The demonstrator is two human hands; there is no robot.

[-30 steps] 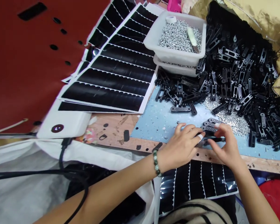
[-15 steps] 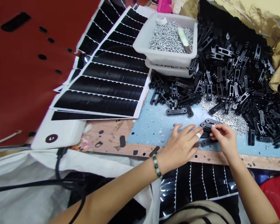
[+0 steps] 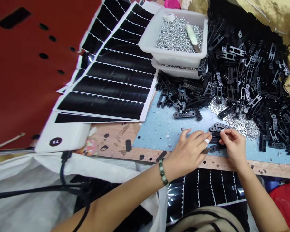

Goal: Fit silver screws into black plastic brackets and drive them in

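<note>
Near the table's front edge, my left hand (image 3: 187,151) reaches in from the left with its outer fingers spread. A white band circles one finger. Its thumb and index finger grip the left end of a black plastic link (image 3: 214,140). My right hand (image 3: 233,143) is closed in a pinch over the same group of links; whatever sits between its fingertips is too small to make out. Other black links (image 3: 221,125) with a perforated pattern lie just behind the fingertips. A scatter of small silver metal pieces (image 3: 246,127) lies behind my right hand.
A heap of black links (image 3: 248,74) covers the back right. White tubs (image 3: 145,45) stand stacked, the upper holding silver screws (image 3: 171,37) and a pale-handled tool (image 3: 192,35). Sheets of black stickers (image 3: 106,87) lie left, over a white box (image 3: 45,138). A black cable (image 3: 62,164) hangs down.
The view has shifted slightly, so the scene sits a little differently in the picture. Both hands stay at the same links, with hardly any visible movement.
</note>
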